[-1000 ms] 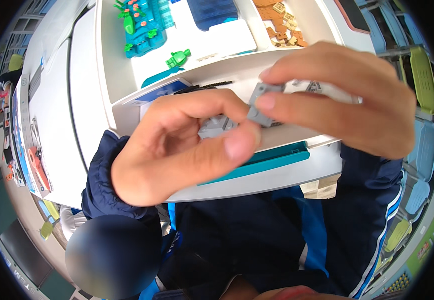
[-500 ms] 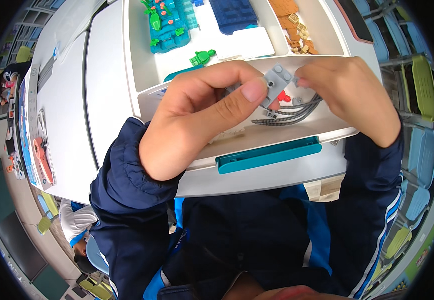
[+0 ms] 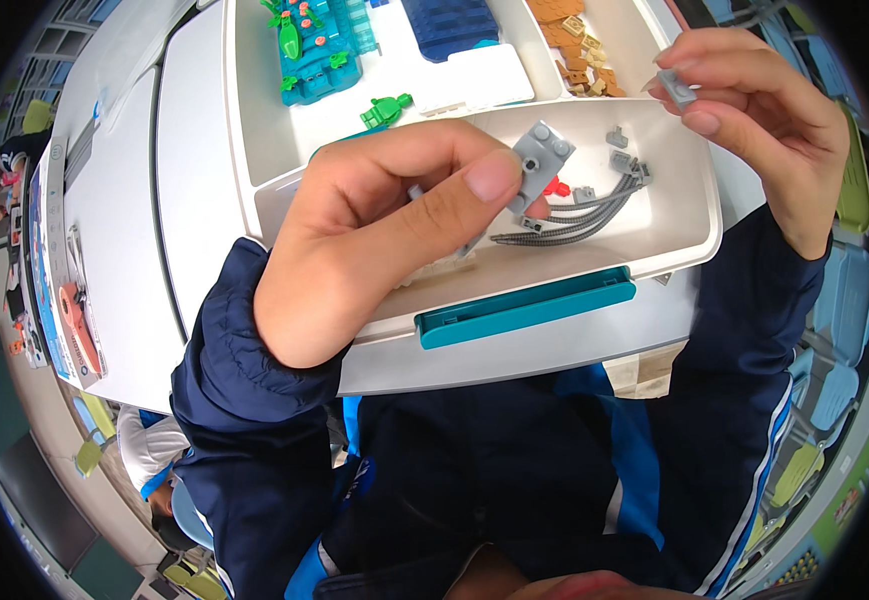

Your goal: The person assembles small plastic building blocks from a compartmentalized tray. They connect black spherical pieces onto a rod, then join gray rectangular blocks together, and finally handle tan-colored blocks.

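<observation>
My left hand (image 3: 379, 235) holds a small grey brick assembly (image 3: 537, 167) between thumb and fingers, above the white sorting tray (image 3: 689, 245). My right hand (image 3: 759, 120) is raised at the upper right and pinches a small grey piece (image 3: 676, 90) at its fingertips. Below the hands, in the tray's near compartment, lie several grey ribbed hoses (image 3: 569, 222), small grey pieces (image 3: 622, 160) and a red piece (image 3: 555, 187).
The tray's far compartments hold a teal brick build with green plants (image 3: 314, 50), a green figure (image 3: 387, 108), a blue plate (image 3: 449, 22) and tan pieces (image 3: 579, 40). A teal handle (image 3: 524, 310) fronts the tray. A booklet (image 3: 59, 270) lies on the white table at left.
My hands have come apart: the right hand lifted up and to the right with a small grey piece, while the left kept the grey assembly over the tray.
</observation>
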A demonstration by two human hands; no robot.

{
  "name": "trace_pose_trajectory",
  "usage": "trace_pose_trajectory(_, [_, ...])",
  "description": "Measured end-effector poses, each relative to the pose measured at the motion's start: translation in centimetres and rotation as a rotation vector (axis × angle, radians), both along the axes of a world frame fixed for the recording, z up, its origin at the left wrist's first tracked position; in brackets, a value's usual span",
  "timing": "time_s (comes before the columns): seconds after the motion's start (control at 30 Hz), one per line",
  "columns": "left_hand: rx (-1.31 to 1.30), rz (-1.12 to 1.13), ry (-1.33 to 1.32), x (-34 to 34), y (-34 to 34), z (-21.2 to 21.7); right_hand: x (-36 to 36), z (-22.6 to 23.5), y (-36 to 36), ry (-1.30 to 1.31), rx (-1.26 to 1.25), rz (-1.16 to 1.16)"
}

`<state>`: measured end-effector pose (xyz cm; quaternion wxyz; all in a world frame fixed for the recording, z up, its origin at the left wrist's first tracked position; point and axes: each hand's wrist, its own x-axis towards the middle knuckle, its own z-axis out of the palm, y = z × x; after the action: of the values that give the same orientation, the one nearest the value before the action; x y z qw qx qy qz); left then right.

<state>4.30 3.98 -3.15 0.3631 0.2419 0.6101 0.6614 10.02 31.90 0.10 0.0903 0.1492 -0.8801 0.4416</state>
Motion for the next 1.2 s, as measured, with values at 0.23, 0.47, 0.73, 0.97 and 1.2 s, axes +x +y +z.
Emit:
trace_pose_trajectory(0.23, [-0.077,-0.052,0.032,0.4,-0.3,0.5,-0.4,-1.4,-3.7,0.148,-0.036,0.292])
trace_pose_trajectory(0.47, [-0.11,-0.127,0.057,0.0,-0.4,0.9,-0.3,-1.6,-4.0,0.241,-0.042,0.349])
trace_pose_trajectory(0.73, [-0.016,-0.148,-0.022,0.2,-0.7,0.6,-0.2,-2.0,-4.8,0.326,0.075,0.382])
trace_pose_trajectory(0.97, [-0.11,-0.156,-0.107,-0.4,-0.5,1.0,0.6,-3.4,-6.8,0.509,0.183,0.179])
trace_pose_trajectory(1.2, [-0.123,-0.166,-0.123,-0.5,-0.6,0.9,0.6,-3.9,-7.7,0.522,0.173,0.125])
